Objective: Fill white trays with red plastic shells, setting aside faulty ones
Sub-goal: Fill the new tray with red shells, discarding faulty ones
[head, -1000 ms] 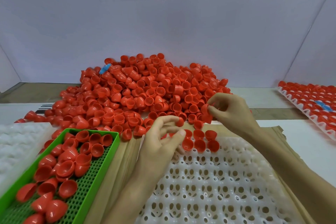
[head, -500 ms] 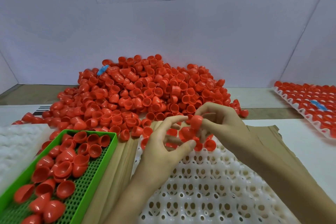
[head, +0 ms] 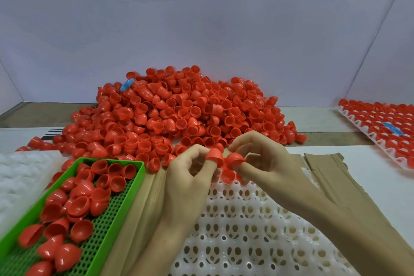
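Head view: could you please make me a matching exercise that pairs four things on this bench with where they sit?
Things:
1. green bin
2. filled tray
3. shell pile
4. near tray

Places:
A. far right
B. lower left
C. centre front
D. centre back, by the wall

Pairs: 1-B, 2-A, 3-D, 4-C

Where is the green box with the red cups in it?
In the head view, the green box sits at the lower left, in front of the red pile and just left of the left hand.
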